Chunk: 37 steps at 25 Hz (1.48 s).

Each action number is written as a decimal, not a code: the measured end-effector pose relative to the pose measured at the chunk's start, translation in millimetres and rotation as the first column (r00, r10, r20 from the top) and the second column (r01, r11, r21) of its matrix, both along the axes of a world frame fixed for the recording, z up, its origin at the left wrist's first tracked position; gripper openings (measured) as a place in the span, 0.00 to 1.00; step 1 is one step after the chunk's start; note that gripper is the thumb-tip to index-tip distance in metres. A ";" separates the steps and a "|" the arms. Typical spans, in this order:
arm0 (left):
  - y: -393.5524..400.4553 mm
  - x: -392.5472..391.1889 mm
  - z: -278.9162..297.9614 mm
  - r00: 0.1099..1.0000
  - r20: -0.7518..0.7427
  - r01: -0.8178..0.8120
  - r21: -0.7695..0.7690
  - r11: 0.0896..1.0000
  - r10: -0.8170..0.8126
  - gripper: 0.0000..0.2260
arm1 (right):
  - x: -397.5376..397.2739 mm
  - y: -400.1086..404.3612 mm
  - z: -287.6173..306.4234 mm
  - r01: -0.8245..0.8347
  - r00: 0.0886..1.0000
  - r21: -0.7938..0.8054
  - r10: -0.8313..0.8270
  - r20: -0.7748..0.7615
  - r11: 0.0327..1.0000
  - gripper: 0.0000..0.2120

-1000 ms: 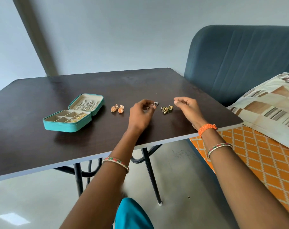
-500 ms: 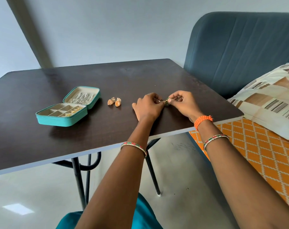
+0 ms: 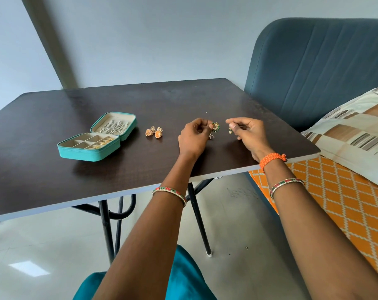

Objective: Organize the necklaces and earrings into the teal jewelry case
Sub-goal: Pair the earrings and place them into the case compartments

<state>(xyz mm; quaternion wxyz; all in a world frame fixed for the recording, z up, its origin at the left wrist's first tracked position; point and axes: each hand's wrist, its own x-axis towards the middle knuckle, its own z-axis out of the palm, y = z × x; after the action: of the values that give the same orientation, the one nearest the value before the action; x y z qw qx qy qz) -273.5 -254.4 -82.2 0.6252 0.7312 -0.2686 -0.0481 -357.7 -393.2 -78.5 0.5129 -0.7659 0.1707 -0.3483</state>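
Writing: none could be read
Left hand [image 3: 193, 135]: pinched a green and gold earring [image 3: 216, 127] above the worktop [image 3: 43, 174]
Right hand [image 3: 246, 131]: pinched a small earring piece [image 3: 230, 131], hard to make out
Case [image 3: 97, 137]: lay open at left, well apart from both hands
Nearby: two orange earrings [image 3: 154, 132] lay between case and hands

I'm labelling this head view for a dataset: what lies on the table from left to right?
teal jewelry case → orange earrings → left hand → green earring → right hand
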 end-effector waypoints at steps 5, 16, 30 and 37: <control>1.6 0.4 2.4 0.998 -0.025 0.051 -0.060 0.997 -0.052 0.06 | 2.0 -5.4 -2.1 0.052 0.998 0.043 -0.052 0.020 0.998 0.12; 0.1 3.9 -3.0 0.996 -0.018 0.086 -0.039 0.995 -0.087 0.05 | -11.3 12.2 6.7 -0.018 1.000 0.108 0.015 0.024 0.994 0.07; 96.2 -72.2 35.8 0.824 -0.461 0.022 -0.556 0.831 -0.330 0.04 | -44.7 118.6 50.0 -0.252 0.966 0.265 0.228 0.119 0.931 0.13; 150.6 -75.0 68.1 0.857 -0.416 0.028 -0.552 0.833 -0.304 0.08 | -54.9 161.1 94.0 -0.362 0.931 0.140 0.351 0.096 0.922 0.14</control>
<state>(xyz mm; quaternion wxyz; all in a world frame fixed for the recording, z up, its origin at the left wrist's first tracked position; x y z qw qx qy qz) -348.5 -103.8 -14.1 0.8413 0.4677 -0.1698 -0.2110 -412.6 -232.1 15.5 0.6312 -0.7294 0.0373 -0.2611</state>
